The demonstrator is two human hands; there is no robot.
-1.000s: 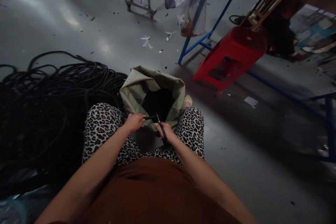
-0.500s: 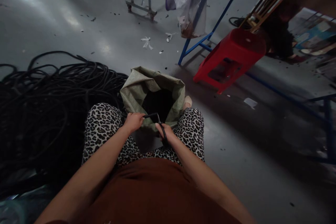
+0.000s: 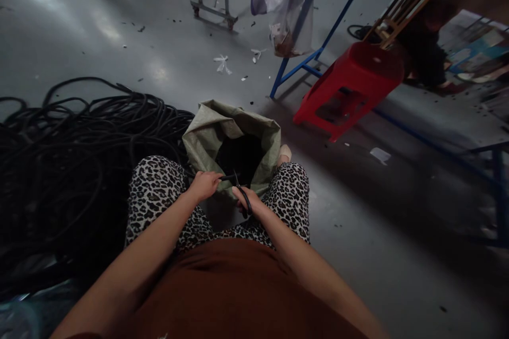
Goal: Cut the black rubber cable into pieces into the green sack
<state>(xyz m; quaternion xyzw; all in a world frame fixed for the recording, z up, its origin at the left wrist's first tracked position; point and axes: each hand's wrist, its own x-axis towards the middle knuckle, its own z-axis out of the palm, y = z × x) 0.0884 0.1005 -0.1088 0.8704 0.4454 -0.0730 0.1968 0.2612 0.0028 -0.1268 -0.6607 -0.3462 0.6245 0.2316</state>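
On the far left a large tangled heap of black cable (image 3: 75,169) covers the floor (image 3: 99,26), most of it apparently not yet cut, so by the look of it the bulk of the work is still ahead.

Just right of the heap sits the person, knees in leopard-print trousers (image 3: 155,190) on either side of a green woven sack (image 3: 207,132) standing open on the floor. The dark inside of the sack seems to hold black pieces already, though how full it is cannot be told.

The left hand (image 3: 204,186) is curled shut around the end of a short length of black cable, the cable end (image 3: 227,177), holding it out over the mouth of the sack. Touching that piece from the right are the scissors (image 3: 242,195), gripped in the right hand (image 3: 249,202), whose fingers are closed through the black handles. The blades meet the cable; whether they are part open or shut is too small to tell. As a judgement, one cut is under way and the piece would drop into the sack.

Further right stand a blue metal frame (image 3: 302,66) with a clear plastic bag (image 3: 290,5) hanging on it, and a red plastic stool (image 3: 353,85) tipped beside it.
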